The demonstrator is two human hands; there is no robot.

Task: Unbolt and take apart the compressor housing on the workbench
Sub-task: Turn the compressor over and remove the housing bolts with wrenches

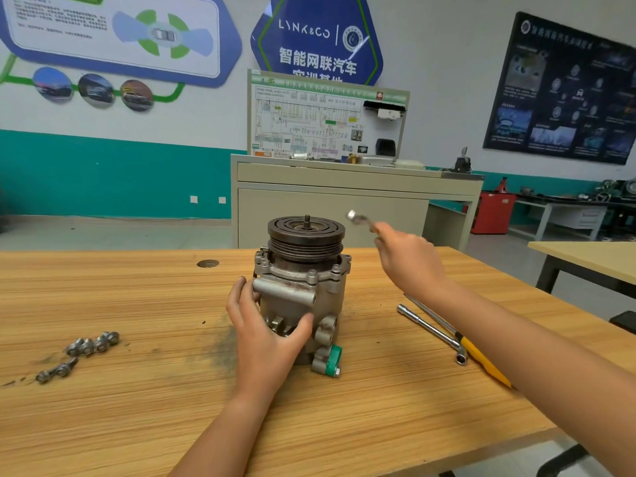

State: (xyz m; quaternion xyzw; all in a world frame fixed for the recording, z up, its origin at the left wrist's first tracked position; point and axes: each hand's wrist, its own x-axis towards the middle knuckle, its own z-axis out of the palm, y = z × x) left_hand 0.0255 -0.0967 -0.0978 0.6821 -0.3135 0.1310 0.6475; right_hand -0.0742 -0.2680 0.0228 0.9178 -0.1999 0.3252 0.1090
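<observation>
The compressor [303, 290] stands upright, pulley [306, 228] on top, mid-workbench [137, 407]. The left hand [265, 328] curls round its front, thumb and fingers gripping. The right hand [409, 259], arm stretched forward and raised beside the pulley, grips a blurred wrench [359, 220]. Loose bolts [93, 344] lie well left.

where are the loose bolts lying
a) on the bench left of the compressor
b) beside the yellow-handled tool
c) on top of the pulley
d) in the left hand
A: the loose bolts lie in a small cluster on the workbench, well to the left of the compressor and apart from it.
</observation>
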